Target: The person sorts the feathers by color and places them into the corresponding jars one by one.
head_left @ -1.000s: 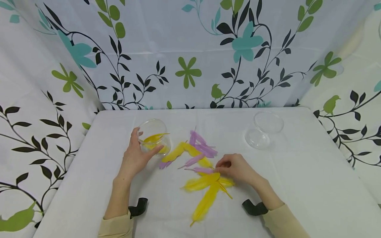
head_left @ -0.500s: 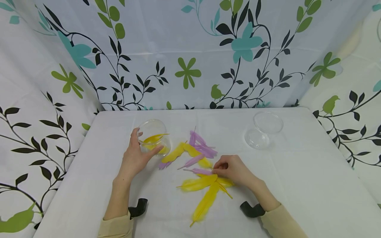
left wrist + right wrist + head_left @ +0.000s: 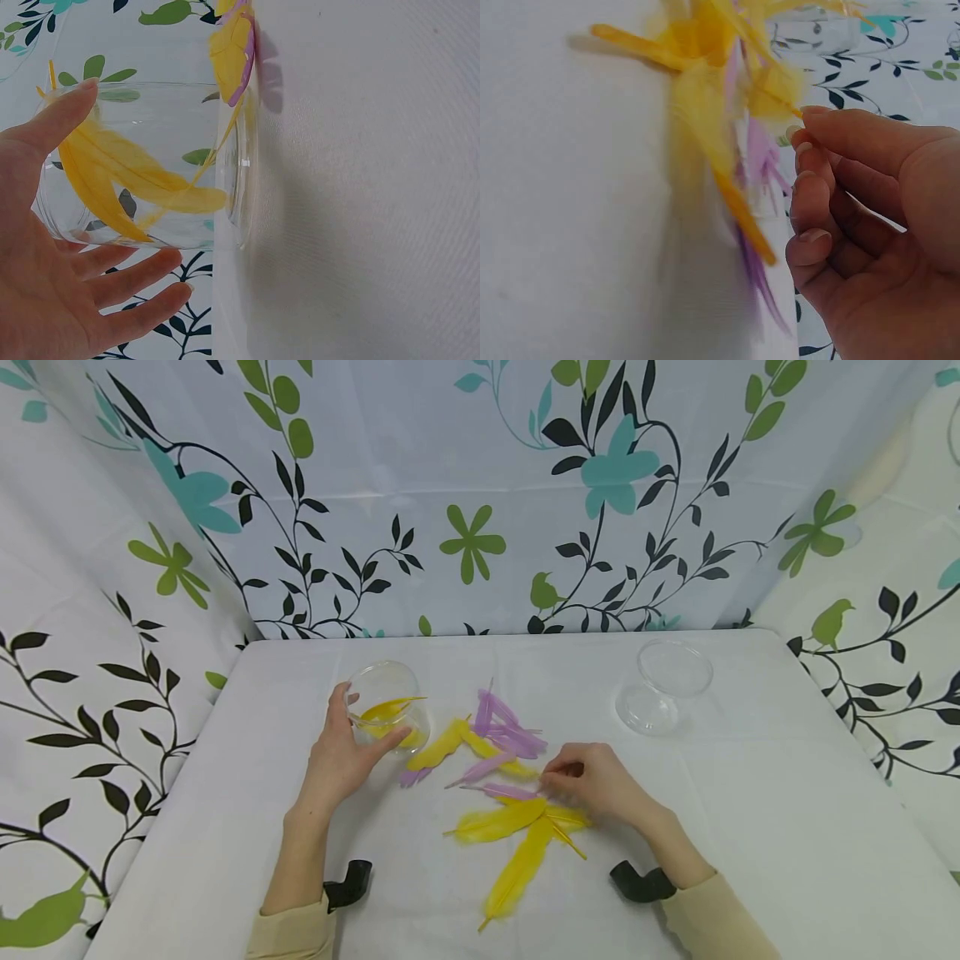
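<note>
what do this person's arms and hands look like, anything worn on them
The left hand and right hand are bare: no gloves or rings show. The left sleeve and right sleeve are plain beige, ending short of the wrists. Beside each cuff sits a bent, stubby black piece. No cables are visible.

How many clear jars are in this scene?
2: a clear jar in the left hand, with yellow feathers inside, and another jar on the table, toward the back right.
</note>
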Available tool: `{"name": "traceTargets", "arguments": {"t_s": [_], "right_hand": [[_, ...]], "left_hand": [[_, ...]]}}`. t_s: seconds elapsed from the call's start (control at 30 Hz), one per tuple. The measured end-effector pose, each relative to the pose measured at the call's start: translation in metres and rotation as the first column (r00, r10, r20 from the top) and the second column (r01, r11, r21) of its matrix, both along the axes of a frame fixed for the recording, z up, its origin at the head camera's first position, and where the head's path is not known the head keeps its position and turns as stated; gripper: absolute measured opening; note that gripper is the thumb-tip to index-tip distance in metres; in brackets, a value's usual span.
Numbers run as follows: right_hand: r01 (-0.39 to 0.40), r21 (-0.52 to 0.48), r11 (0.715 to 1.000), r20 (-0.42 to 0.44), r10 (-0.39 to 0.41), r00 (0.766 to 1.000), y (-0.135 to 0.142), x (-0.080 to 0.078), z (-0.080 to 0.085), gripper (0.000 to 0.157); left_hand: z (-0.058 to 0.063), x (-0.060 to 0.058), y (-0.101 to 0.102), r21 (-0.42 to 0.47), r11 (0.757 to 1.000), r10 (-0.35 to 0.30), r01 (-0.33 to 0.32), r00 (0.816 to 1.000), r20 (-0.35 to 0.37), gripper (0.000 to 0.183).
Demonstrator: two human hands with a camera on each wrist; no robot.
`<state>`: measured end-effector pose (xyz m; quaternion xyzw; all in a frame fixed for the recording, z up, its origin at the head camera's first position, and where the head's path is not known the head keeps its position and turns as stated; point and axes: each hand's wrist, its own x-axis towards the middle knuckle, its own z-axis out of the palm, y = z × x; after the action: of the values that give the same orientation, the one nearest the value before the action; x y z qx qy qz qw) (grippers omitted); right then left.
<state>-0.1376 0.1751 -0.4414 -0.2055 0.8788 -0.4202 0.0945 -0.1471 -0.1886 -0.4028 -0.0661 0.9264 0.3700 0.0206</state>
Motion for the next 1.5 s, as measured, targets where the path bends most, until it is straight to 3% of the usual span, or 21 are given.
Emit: {"name": "traceTargets", "arguments": {"t_s": [0.5, 0.93, 1.5], "right_hand": [[0.014, -0.089, 0.996, -0.088, -0.021, 0.996, 0.007, 0.003, 0.026, 0.013], [0.039, -0.118, 0.992, -0.135, -0.055, 0.989, 0.012, 0.008, 0.042, 0.006], [0.066, -0.192, 0.979, -0.147, -0.095, 0.984, 0.01, 0.005, 0.056, 0.008]], "left_hand": [[0.002, 0.002, -0.002, 0.001, 1.0, 0.007, -0.007, 1.0, 0.004, 0.114], [0.002, 0.003, -0.003, -0.001, 1.0, 0.012, -0.012, 1.0, 0.014, 0.114], [0.0, 0.0, -0.002, 0.009, 1.0, -0.001, 0.001, 1.0, 0.005, 0.115]]}}
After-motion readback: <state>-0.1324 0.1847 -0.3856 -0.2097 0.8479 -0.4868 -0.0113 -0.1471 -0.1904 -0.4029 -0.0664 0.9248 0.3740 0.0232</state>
